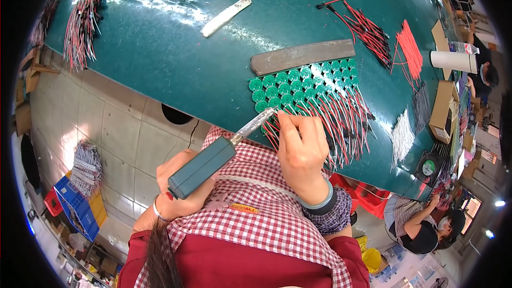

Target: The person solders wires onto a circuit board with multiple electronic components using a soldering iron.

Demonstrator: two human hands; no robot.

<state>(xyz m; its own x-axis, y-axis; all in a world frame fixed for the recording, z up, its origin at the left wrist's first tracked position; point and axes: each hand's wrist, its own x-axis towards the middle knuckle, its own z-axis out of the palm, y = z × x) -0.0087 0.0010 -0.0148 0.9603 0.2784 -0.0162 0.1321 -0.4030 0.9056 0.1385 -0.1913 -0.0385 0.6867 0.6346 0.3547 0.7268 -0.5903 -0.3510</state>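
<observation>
My left hand (166, 182) is wrapped round the dark green handle of a soldering iron (204, 167), its metal tip slanting up to the near left edge of a panel of round green circuit boards (290, 86). Right beside the tip, my right hand (302, 146) is closed in a pinch at the boards. What its fingertips hold looks like a thin wire, mostly hidden by the fingers. Red, white and black wires (344, 122) trail from the panel's near rows toward me. A grey-brown flat bar (304, 55) lies along the panel's far side.
Bundles of red-and-black wires (370, 37), red wires (409, 48) and white wires (402, 136) lie to the right on the green table (160, 53). A pale strip (226, 16) sits farther back. Behind a cardboard box (444, 112), co-workers (426, 229) sit at the right.
</observation>
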